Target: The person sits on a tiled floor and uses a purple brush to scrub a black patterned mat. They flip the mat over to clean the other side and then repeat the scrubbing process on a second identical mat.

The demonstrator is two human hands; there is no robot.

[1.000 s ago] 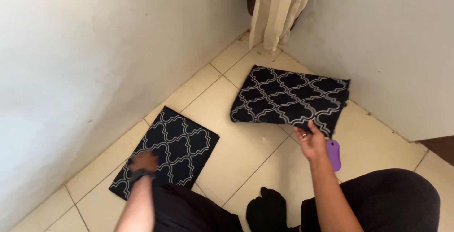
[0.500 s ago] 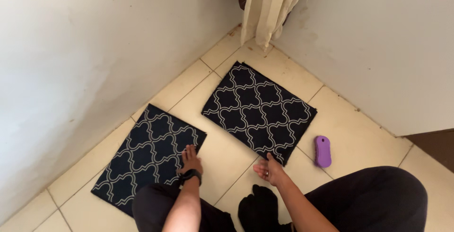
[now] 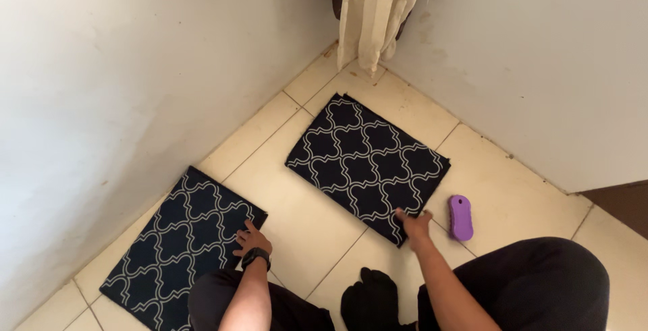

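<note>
Each hand [image 3: 252,240] [image 3: 413,224] presses a patterned mat [image 3: 177,244] [image 3: 368,164] (purple brush [image 3: 460,217] nearby)

head view, looking down. left hand [image 3: 252,240]: palm down, fingers spread and pointing forward, pressed flat, nothing gripped; a dark watch band circles the wrist, and the bare forearm runs back toward the lower edge of the frame. right hand [image 3: 413,223]: reached further forward than the left, palm down, fingers extended and slightly blurred, nothing enclosed; its bare forearm slants down and to the right. both knees, in dark trousers, are bent at either side, with a dark-socked foot between them.
</note>
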